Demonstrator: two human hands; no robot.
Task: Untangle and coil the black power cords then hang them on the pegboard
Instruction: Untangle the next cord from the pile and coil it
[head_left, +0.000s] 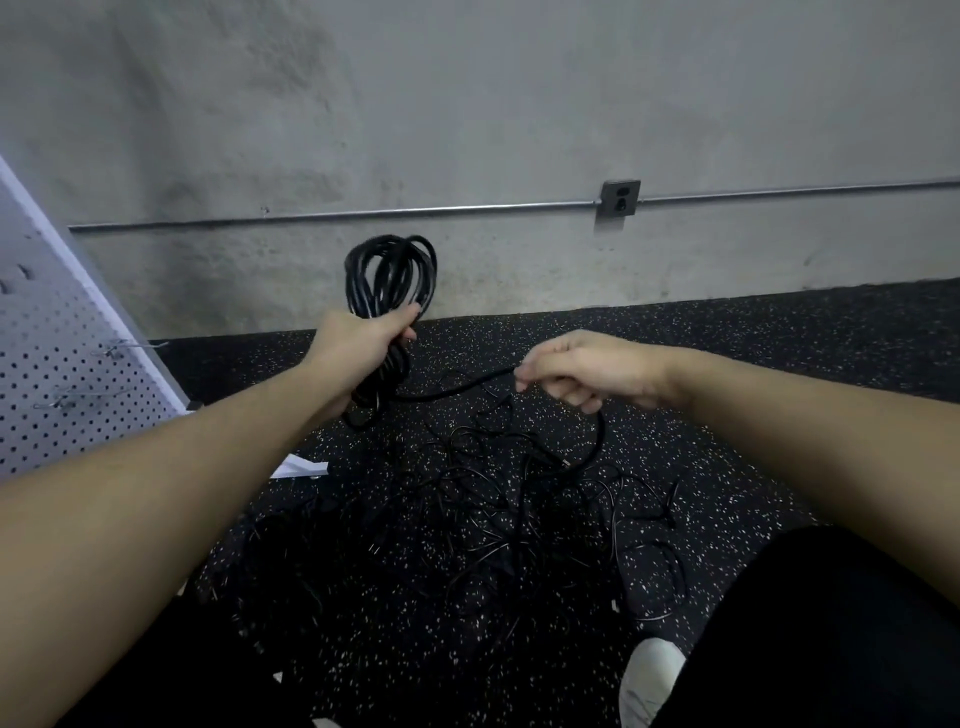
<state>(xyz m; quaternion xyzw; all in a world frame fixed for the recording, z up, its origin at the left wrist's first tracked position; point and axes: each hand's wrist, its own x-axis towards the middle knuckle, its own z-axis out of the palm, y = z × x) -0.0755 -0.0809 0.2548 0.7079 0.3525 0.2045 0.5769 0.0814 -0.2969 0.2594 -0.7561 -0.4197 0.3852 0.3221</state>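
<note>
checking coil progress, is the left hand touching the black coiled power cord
Touching. The head view shows the left hand with fingers wrapped around the middle of the black coiled power cord.

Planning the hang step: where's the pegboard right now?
In the head view, the white pegboard leans at the far left edge, just left of the left hand gripping the coiled cord.

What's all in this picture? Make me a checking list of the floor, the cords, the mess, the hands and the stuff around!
Surface: black speckled floor, partly covered by cords.
Job's things: coiled cord held upright; white pegboard at left, its hooks bare.
Clutter: tangled cords spread on the floor.
Grippers: left hand grips the coil's middle; right hand pinches the loose cord end running from the coil.
Cables: one coiled, the rest still tangled.
Surroundings: concrete wall, wall outlet on a metal conduit, white shoe.
</note>
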